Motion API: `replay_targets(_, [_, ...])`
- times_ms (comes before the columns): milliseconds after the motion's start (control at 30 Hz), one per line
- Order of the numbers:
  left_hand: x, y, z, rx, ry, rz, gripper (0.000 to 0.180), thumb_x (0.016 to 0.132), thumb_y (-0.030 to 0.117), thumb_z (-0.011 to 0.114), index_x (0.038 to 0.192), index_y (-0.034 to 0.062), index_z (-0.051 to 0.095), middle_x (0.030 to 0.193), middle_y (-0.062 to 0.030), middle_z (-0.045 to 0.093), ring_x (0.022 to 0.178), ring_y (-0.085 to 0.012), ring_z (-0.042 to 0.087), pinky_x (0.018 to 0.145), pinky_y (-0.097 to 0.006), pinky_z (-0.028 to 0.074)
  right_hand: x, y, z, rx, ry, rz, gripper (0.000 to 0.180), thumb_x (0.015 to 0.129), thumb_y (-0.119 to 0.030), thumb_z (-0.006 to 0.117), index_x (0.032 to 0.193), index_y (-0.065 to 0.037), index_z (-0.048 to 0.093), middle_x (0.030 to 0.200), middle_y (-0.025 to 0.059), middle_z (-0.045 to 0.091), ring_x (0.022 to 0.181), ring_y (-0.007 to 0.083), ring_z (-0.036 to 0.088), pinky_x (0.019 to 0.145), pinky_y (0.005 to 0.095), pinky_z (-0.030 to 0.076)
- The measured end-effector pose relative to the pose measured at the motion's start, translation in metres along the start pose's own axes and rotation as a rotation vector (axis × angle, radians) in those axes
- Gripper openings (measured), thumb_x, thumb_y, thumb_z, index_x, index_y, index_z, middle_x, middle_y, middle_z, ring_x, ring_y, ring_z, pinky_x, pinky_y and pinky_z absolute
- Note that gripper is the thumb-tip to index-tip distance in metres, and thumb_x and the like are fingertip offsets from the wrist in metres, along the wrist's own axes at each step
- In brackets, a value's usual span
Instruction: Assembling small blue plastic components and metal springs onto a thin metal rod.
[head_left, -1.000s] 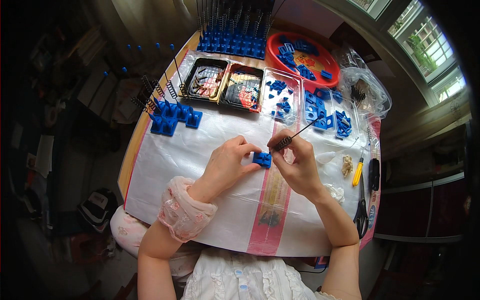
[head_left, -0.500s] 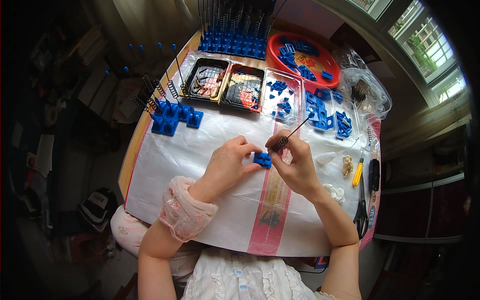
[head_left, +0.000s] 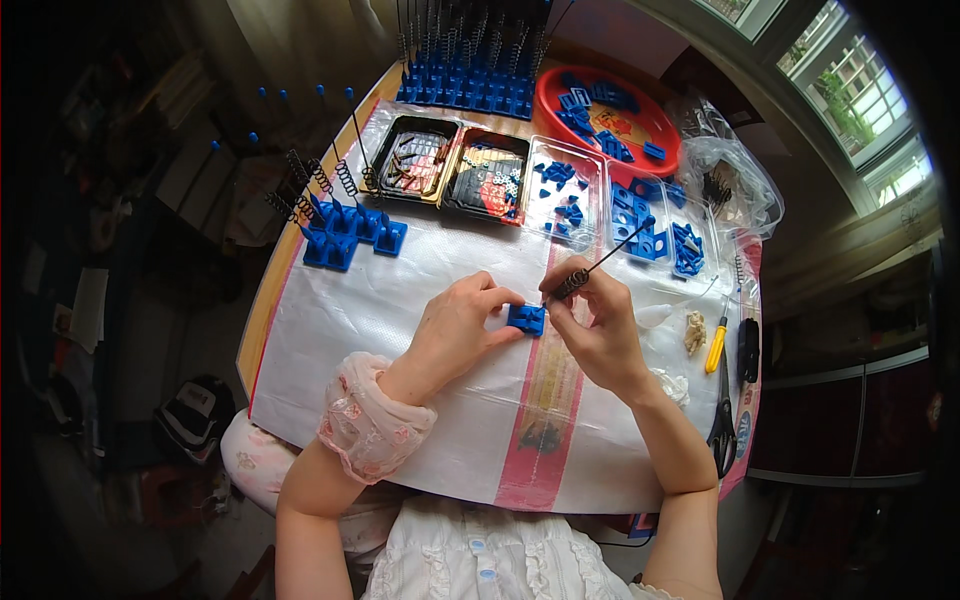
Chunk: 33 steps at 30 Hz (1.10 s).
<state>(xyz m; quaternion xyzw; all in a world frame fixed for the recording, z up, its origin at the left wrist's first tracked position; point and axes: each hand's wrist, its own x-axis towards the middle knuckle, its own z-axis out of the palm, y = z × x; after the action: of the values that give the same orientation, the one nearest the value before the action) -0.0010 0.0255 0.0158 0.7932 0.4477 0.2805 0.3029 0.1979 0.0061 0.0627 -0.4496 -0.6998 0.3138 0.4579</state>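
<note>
Left fingers (head_left: 499, 297) pinched on blue base (head_left: 526, 320); my right fingers (head_left: 566, 322) closed around springed rod (head_left: 618, 246). White sheet (head_left: 440, 445) over wooden tabletop (head_left: 259, 330); window (head_left: 845, 120) upper right.

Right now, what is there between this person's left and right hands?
The head view shows a small blue part, held by the left hand, beside the right hand.

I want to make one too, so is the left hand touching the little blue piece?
Touching. The head view shows the left hand pinching the little blue piece, with thumb and forefinger against its edges.
</note>
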Motion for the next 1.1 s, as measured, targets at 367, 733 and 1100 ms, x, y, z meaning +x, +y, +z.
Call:
replay_targets(367, [0.0009,0.0003,0.0010,-0.005,0.007,0.008,0.028,0.081,0.025,0.087,0.105,0.0151,0.078,0.088,-0.0058,0.066,0.087,-0.0240,0.068,0.077,-0.038,0.056,0.0001,0.0043,0.0002,0.008,0.009,-0.002,0.015,0.082,0.007,0.065,0.097,0.001,0.065,0.087,0.0066,0.068,0.074,0.0148,0.060,0.069,0.0299,0.049])
replay_targets(733, [-0.0002,-0.0016,0.0013,0.006,0.006,0.011,0.031,0.079,0.023,0.088,0.108,0.0157,0.078,0.089,-0.0058,0.065,0.086,-0.0236,0.068,0.078,-0.037,0.055,-0.0015,0.0014,-0.0005,0.001,-0.018,0.029,0.015,0.082,0.006,0.066,0.096,0.000,0.066,0.085,0.0065,0.067,0.074,0.0143,0.060,0.069,0.0299,0.049])
replay_targets(1100, [-0.0003,-0.0039,0.0029,-0.004,0.004,0.014,0.034,0.079,0.020,0.087,0.112,0.0173,0.078,0.090,-0.0055,0.065,0.084,-0.0222,0.068,0.077,-0.036,0.055,0.0002,0.0026,-0.0008,0.001,0.011,0.005,0.014,0.082,0.006,0.065,0.095,0.001,0.066,0.085,0.0065,0.067,0.074,0.0143,0.060,0.070,0.0299,0.049])
